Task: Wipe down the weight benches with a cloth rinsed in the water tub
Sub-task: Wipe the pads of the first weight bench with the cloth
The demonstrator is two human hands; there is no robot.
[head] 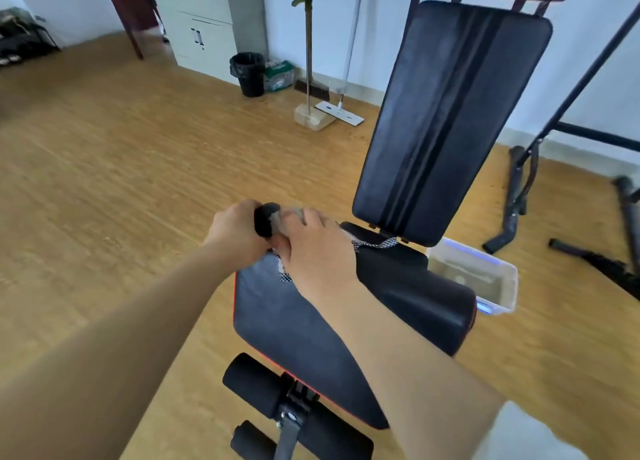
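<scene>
**Wood floor, one bench, both hands at its side grip**

Wood floor [121, 154] runs back to a pale cabinet [204, 33] on the far left. A black bin [250, 75], a broom [308, 61] and a flat mop [341, 109] stand along the far wall.

Nearer, the left hand [235, 232] clenches the black foam grip [265, 220] beside the bench, probably to keep it from turning under the rubbing. Just right of it, the right hand [318, 251] grasps the cloth [375, 243] and presses it around the same grip. So the step in hand looks like wiping that grip.

The cloth is thin and grey-white with a fine check, bunched under the palm, and its loose corners trail onto the seat [294, 324]. The seat and the raised backrest [450, 113] are black padding with dull, streaky patches, possibly damp.

On the floor just right of the seat is the white tub [507, 298], with cloudy water in it, close for rinsing.
</scene>
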